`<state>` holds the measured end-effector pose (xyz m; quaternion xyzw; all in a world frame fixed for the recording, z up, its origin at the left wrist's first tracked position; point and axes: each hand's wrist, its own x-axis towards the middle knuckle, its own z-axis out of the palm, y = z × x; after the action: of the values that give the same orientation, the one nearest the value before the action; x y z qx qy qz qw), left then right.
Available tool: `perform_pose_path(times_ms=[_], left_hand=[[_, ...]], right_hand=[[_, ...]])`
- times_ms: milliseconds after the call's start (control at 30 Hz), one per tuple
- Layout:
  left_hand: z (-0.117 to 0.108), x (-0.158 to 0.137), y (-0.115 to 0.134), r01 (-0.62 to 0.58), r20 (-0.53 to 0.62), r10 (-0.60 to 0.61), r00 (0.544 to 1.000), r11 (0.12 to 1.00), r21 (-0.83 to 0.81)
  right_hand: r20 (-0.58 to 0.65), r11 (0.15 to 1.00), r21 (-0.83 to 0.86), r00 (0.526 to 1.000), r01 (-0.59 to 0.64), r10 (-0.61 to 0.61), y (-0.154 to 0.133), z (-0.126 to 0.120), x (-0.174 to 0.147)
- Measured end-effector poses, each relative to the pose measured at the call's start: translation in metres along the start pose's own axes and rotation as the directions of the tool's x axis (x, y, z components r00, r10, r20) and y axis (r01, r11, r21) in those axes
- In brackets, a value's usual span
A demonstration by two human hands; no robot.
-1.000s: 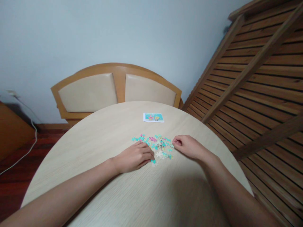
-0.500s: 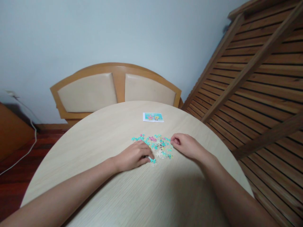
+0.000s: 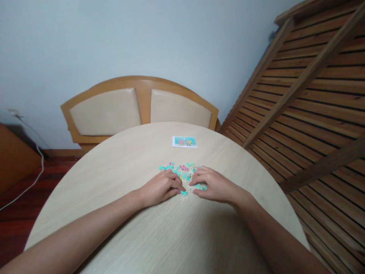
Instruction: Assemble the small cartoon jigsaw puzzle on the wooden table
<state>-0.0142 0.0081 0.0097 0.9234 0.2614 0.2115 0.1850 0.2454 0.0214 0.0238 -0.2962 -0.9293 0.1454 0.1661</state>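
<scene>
A pile of small jigsaw puzzle pieces, mostly teal with some pink, yellow and white, lies loose on the round table. My left hand rests at the pile's left side, its fingers bent and the thumb slightly apart. A few teal pieces sit right at its fingertips. From the right, my right hand reaches over the pile with thumb and fingers spread apart. Teal pieces show in the gap beneath its fingers, and others are covered by it. I see no piece lifted by either hand.
Behind the pile lies a small picture card with pink and yellow cartoon figures on teal. The pale round table stands against a padded wooden headboard. A slatted wooden frame leans at the right; a white cable hangs at the left.
My right hand has moved left and nearer to me, from the pile's right edge onto its pieces, and its curled fingers have spread. My left hand stays nearly still.
</scene>
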Motion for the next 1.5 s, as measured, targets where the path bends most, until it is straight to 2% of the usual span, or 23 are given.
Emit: perform_pose_path(times_ms=[300, 533, 600, 733, 867, 1000, 1133, 1300, 1500], left_hand=[[0.001, 0.002, 0.0, 0.043, -0.053, -0.044, 0.998, 0.999, -0.024], [0.0, 0.004, 0.001, 0.063, -0.084, -0.068, 0.994, 0.997, -0.054], [-0.001, 0.004, -0.001, 0.07, -0.118, -0.071, 0.99, 0.998, -0.008], [0.0, 0.002, -0.009, 0.071, -0.175, -0.037, 0.984, 0.979, 0.189], [0.0, 0.002, -0.013, 0.08, -0.146, -0.043, 0.988, 0.963, 0.257], [0.0, 0.003, -0.011, 0.079, -0.115, -0.051, 0.992, 0.962, 0.261], [0.004, 0.004, -0.006, 0.065, -0.137, -0.034, 0.99, 0.971, 0.229], [0.008, 0.006, -0.002, -0.008, -0.081, 0.027, 0.996, 0.974, 0.227], [0.007, 0.004, -0.002, 0.019, -0.068, -0.002, 0.998, 0.967, 0.255]], right_hand=[[-0.016, 0.998, 0.006, 0.998, 0.056, -0.056, -0.006, 0.0, 0.004], [-0.01, 0.999, 0.002, 0.999, 0.032, -0.032, -0.008, -0.001, 0.001], [-0.017, 0.999, 0.005, 0.999, 0.034, -0.034, -0.008, -0.001, 0.002], [-0.032, 1.0, -0.01, 0.999, 0.018, -0.019, -0.008, 0.001, 0.004], [-0.065, 0.998, -0.058, 0.998, -0.019, 0.016, -0.006, 0.005, 0.007], [-0.059, 0.996, -0.086, 0.998, -0.036, 0.031, -0.002, 0.009, 0.008], [-0.061, 0.994, -0.098, 0.997, -0.055, 0.049, -0.002, 0.01, 0.008], [-0.054, 0.996, -0.065, 0.997, -0.055, 0.052, -0.004, 0.004, 0.006], [-0.025, 0.998, -0.012, 0.998, -0.057, 0.057, -0.003, 0.001, 0.003]])
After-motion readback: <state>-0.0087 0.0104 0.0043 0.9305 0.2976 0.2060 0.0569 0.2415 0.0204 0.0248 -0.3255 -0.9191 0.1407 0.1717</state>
